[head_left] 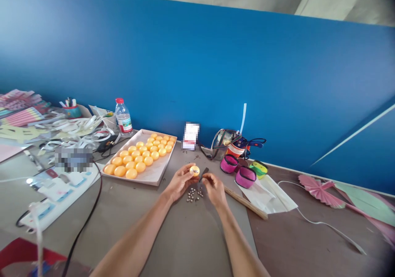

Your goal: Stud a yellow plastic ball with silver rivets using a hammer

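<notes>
My left hand point(179, 183) holds a small yellow ball point(194, 170) between fingers and thumb, just above the table. My right hand point(214, 188) grips a thin dark tool point(204, 174) whose tip points at the ball. A little pile of small metal beads point(194, 195) lies on the table between my two hands. To the left stands a pale tray point(153, 176) filled with several more yellow balls point(140, 154).
A wooden stick point(245, 203) lies right of my right hand. Pink and green round boxes point(243, 175), white paper and a bag sit behind it. A water bottle point(123, 118), power strip point(52, 199), black cable and paper scraps are at the left. A blue wall backs the table.
</notes>
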### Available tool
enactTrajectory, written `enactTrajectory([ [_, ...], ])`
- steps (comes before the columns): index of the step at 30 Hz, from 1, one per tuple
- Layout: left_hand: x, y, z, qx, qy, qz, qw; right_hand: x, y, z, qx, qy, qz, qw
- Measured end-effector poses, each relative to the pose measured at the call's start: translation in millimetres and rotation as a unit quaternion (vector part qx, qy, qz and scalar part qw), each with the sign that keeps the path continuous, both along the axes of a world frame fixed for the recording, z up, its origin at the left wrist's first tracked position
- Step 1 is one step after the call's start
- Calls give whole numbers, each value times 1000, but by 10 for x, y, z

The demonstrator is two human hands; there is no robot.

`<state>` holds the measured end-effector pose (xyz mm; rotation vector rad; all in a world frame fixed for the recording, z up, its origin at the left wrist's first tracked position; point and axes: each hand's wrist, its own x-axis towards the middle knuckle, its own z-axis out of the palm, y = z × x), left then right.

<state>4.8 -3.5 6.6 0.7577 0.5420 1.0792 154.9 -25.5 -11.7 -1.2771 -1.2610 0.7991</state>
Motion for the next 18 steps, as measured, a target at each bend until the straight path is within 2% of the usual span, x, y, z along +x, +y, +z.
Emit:
enactTrajectory([
  [2,-5,9,-13,-2,-3,-4,1000,8,-33,-5,13,-128,16,992],
  [5,6,4,-26,-2,-3,-4,1000,-39,-88,-12,11,-311,34,950],
  [8,19,-5,-19,0,-2,4,1000,-103,-116,-15,-6,-408,48,912],
  [12,18,-3,-12,-11,5,4,1000,-130,-106,-35,-12,-418,64,906],
  [18,3,16,-16,-25,-12,21,999,-107,-85,-54,45,-342,32,938],
])
